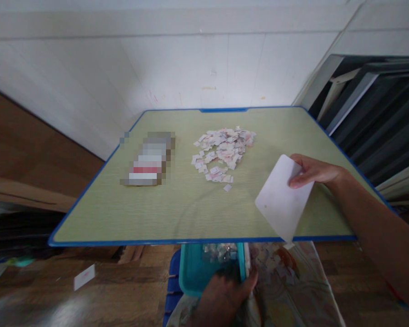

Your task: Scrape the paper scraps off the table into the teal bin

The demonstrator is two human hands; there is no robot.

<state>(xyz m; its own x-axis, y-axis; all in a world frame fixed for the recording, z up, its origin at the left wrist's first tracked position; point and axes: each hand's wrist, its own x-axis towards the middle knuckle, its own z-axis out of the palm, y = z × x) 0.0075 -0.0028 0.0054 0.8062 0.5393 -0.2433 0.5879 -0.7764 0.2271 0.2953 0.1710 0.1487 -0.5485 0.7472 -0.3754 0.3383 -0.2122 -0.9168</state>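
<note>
Right hand (315, 170), right of frame: pinching the card (280, 199) by its upper right side, thumb over, fingers beneath, likely to leave the flat face free. Card slopes down to the table's (129, 213) near edge. Left hand (225, 290), bottom centre, at the tray (191, 268); dim, cannot tell whether it grips. Tray below the table edge, perhaps for easy reach. Paper bits (228, 144) heaped mid-frame; pixelated box (148, 160) apart at left, seemingly kept clear of them.

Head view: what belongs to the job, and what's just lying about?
Likely job:
white card, in the right hand
teal tray, by the left hand
paper scraps on the table

Likely lying about:
pixelated object, table's left
white piece on the floor
dark panels, far right
</note>
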